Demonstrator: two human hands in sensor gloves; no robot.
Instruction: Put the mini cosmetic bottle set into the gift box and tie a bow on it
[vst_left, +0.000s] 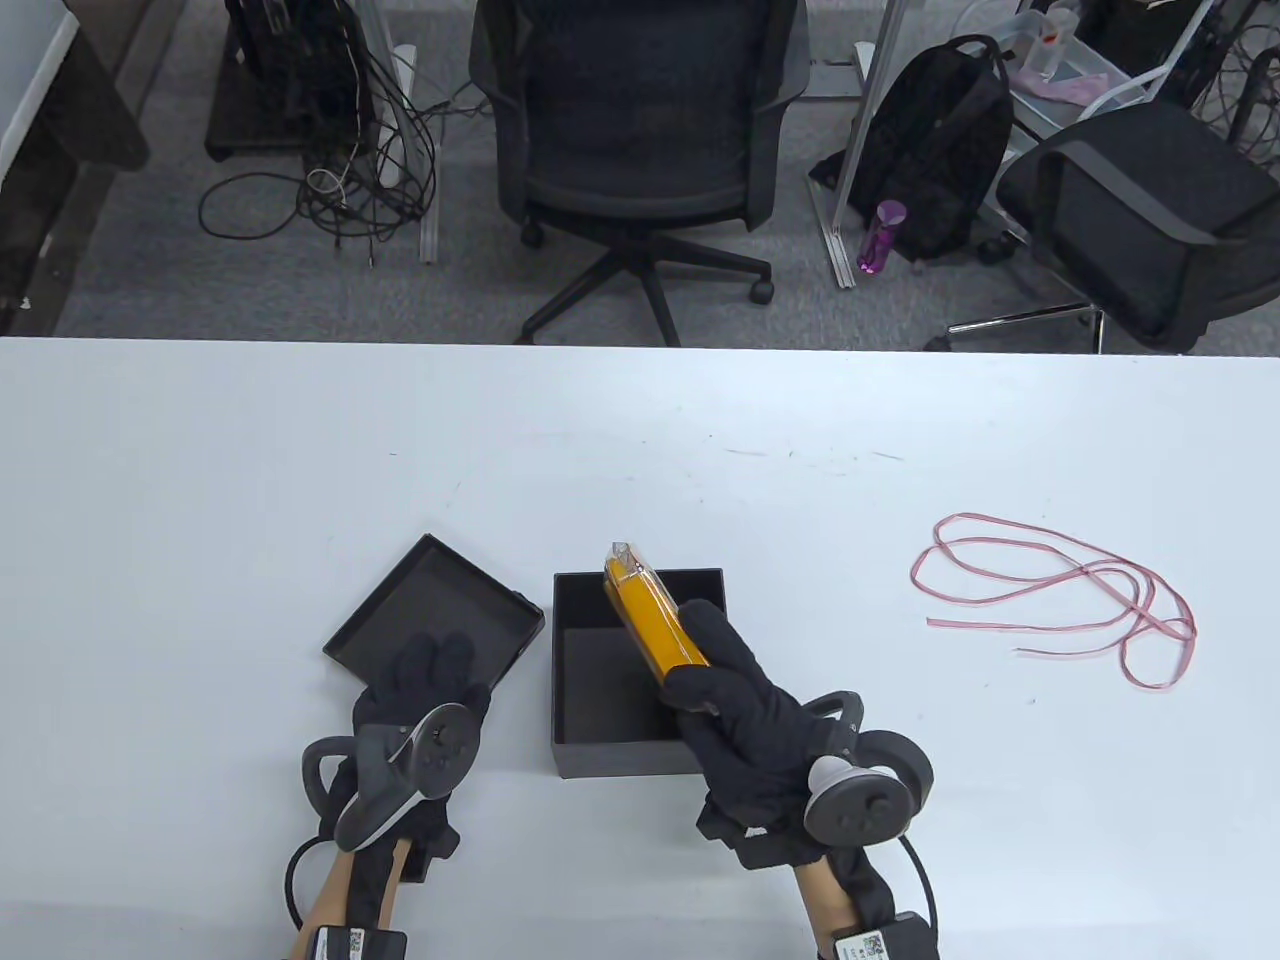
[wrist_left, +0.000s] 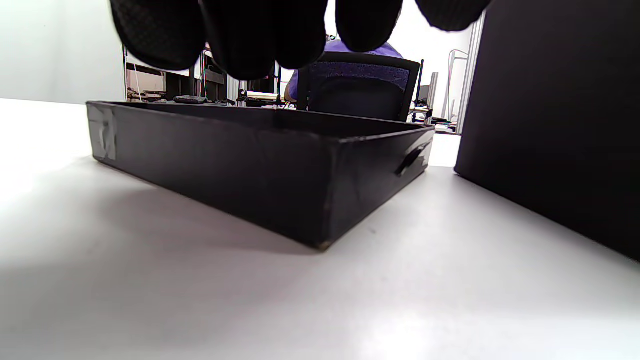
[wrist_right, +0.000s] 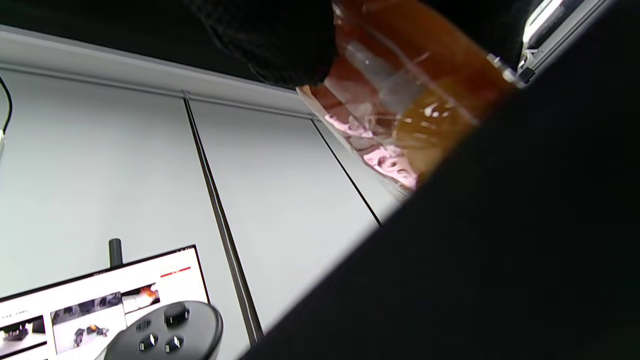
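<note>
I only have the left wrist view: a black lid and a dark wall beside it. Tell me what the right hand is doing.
Observer: The right hand grips the orange bottle set, tilted over the open gift box.
Operator: Report where the ribbon is.
Observer: The pink ribbon lies loose on the table, right of the box, untouched.
Operator: Say where my left hand sits.
Observer: The left hand rests at the near edge of the lid, holding nothing.

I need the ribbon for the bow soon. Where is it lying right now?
In the table view the pink ribbon lies loosely coiled on the white table, far right of the open gift box, untouched by either hand.
</note>
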